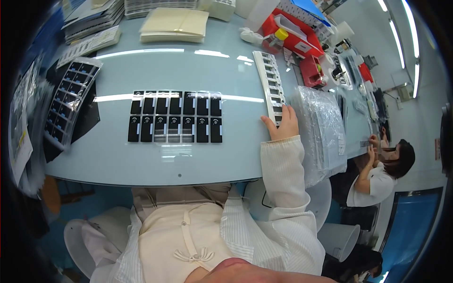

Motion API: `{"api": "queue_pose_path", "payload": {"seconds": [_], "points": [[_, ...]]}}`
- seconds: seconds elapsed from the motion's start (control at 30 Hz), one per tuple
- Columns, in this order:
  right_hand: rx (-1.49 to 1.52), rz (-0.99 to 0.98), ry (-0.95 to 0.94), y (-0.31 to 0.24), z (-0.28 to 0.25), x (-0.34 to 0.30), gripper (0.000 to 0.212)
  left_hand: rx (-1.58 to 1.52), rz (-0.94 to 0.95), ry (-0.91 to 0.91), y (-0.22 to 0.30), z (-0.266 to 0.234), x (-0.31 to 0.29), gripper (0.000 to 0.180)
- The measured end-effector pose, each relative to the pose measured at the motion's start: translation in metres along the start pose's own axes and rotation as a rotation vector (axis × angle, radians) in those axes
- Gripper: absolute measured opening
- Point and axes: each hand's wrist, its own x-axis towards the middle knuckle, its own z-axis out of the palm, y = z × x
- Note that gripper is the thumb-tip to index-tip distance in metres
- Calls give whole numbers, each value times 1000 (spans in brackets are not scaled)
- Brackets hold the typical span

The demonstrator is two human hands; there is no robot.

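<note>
My right hand (284, 125) is at the near end of a long white slotted tray (270, 78), thumb on its left side and fingers over its right edge. Dark pieces sit in several of the tray's slots. To the left, two rows of flat black rectangular pieces (174, 122) lie on the glossy table. Each has a small light-blue tab, and several carry a round spot near the top. My left hand is out of view; a pale sleeve (96, 240) hangs low at the left.
On the left lies a clear sheet of black pieces (73, 101). Cream pads (174, 23) are stacked at the back. A yellow-capped bottle (275, 40) stands by a red bin (302, 40). Plastic-wrapped packages (321, 134) border my right arm. Another person (377, 174) works farther right.
</note>
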Motion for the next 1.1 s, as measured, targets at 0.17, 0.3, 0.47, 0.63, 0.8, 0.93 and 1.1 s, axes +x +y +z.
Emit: {"api": "queue_pose_path", "payload": {"seconds": [0.17,0.3,0.47,0.63,0.8,0.93,1.1], "points": [[8,-78,73,1,2,-2,68,16,134,189,4,-12,58,36],[30,-96,99,3,-1,-1,57,19,217,332,3,-21,88,37],[44,-130,155,1,-2,-4,42,-3,293,499,-3,-16,106,38],[64,-185,186,0,-1,-4,39,-38,371,666,-6,-10,126,39],[-12,-53,254,-6,-8,-3,54,-70,444,841,-6,-9,141,40],[-192,76,59,-1,-7,-5,69,-77,498,988,-10,-20,146,40],[-192,88,70,1,-7,-5,75,-81,568,1175,-15,-38,148,41]]}}
